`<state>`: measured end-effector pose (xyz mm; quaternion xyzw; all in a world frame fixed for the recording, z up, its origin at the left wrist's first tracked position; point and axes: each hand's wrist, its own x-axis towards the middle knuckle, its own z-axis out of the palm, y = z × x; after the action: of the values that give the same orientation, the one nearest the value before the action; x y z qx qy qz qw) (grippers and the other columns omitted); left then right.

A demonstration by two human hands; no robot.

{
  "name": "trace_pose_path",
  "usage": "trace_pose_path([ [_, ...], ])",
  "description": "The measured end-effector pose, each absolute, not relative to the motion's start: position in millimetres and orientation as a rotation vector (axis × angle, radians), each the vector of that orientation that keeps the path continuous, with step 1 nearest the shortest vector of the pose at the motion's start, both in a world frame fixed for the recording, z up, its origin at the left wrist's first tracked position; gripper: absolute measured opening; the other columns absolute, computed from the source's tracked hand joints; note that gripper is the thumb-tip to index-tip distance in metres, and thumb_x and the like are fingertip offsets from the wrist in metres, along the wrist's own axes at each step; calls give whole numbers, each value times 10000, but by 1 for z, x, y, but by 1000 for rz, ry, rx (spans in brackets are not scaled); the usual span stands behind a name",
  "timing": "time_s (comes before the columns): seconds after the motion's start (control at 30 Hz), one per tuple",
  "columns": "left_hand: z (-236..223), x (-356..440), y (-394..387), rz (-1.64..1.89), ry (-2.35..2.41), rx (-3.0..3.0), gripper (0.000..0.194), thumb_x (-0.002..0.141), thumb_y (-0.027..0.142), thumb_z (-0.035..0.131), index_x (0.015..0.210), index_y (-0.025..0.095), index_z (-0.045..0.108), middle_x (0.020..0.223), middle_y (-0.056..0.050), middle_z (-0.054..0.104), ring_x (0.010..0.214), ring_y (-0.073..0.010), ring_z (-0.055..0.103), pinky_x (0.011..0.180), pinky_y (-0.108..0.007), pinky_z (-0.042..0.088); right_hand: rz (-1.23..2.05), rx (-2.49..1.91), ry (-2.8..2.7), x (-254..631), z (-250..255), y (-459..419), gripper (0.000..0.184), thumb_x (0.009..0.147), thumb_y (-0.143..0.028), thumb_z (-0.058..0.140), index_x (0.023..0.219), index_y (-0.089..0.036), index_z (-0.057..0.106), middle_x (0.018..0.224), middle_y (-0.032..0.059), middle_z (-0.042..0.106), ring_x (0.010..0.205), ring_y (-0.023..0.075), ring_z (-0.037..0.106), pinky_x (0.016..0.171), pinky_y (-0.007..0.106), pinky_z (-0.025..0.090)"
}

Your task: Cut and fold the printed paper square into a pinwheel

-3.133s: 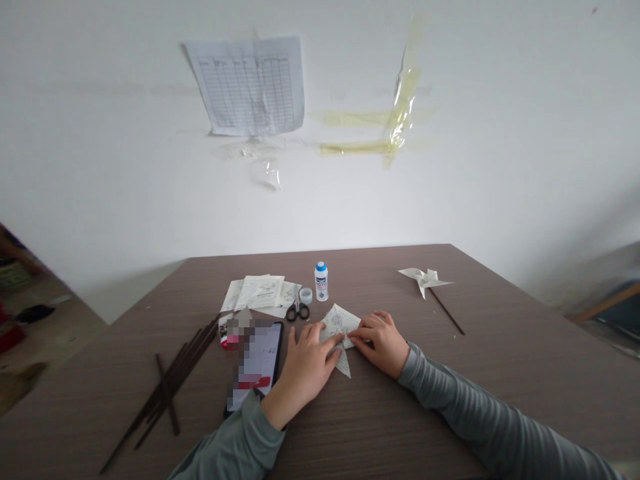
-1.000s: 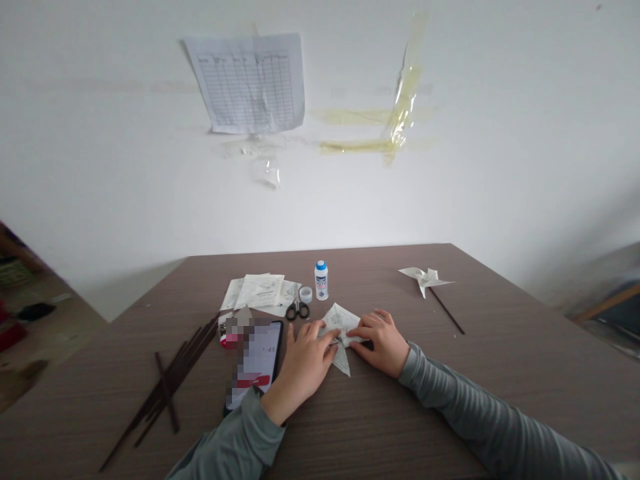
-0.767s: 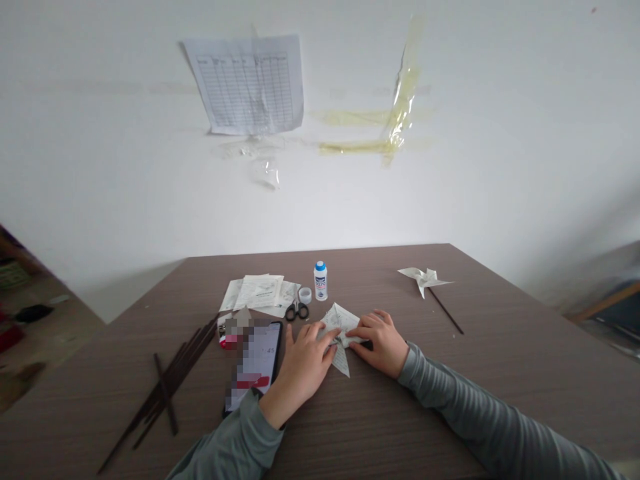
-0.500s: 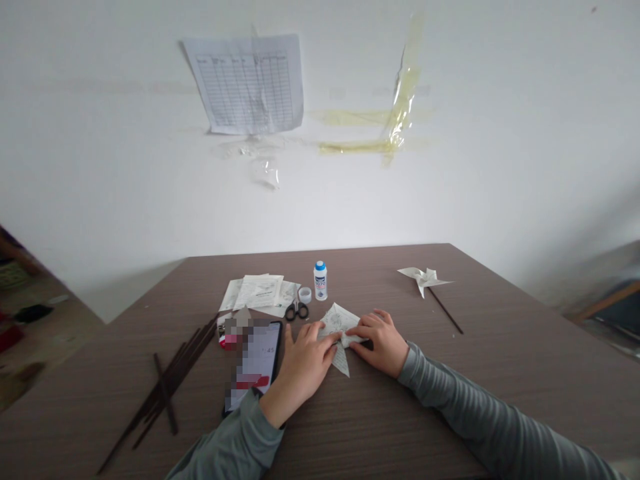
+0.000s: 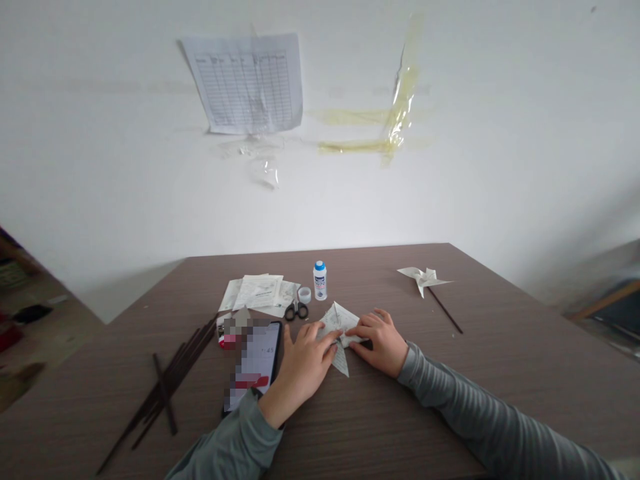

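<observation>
A folded sheet of printed paper [image 5: 336, 321] lies on the table in a pointed, pinwheel-like shape. My left hand [image 5: 303, 375] presses on its left side, and my right hand [image 5: 379, 345] lies on its right side. The fingertips of both hands come together near the paper's centre and hide that part. One paper point sticks out below my fingers. Close to my left hand lies a smartphone [image 5: 257, 363] with a blurred screen. Grey sleeves cover both forearms.
Behind the hands are small scissors [image 5: 296, 311], a white glue bottle [image 5: 320, 281], a small round cap [image 5: 304, 295] and printed sheets [image 5: 257, 292]. Dark sticks [image 5: 167, 380] lie at left. A paper pinwheel [image 5: 423, 279] on a dark stick lies at right on the brown table [image 5: 500, 380].
Both hands stay on the paper with their fingertips at its centre. The whole view has shifted very slightly.
</observation>
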<state>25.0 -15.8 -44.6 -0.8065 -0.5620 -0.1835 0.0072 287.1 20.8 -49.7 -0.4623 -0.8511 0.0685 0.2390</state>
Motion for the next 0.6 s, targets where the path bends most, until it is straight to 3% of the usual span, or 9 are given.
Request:
trace_pose_path([
  [0.3, -44, 20, -17, -560, -1716, -2559, 479, 1215, 297, 779, 1585, 542, 961, 1647, -76, 896, 1553, -481, 803, 1444, -876, 562, 250, -1272, -2352, 286, -46, 20, 259, 1151, -358, 857, 1334, -344, 1039, 1193, 115, 961, 1220, 401, 906, 1462, 790, 511],
  [0.6, -44, 24, -17, -545, -1808, -2526, 468, 1197, 303, 802, 1546, 565, 971, 1627, -54, 888, 1542, -479, 800, 1441, -854, 567, 199, -1230, -2342, 288, -53, 22, 213, 1161, -369, 876, 1295, -359, 1041, 1168, 91, 962, 1192, 382, 905, 1450, 761, 525],
])
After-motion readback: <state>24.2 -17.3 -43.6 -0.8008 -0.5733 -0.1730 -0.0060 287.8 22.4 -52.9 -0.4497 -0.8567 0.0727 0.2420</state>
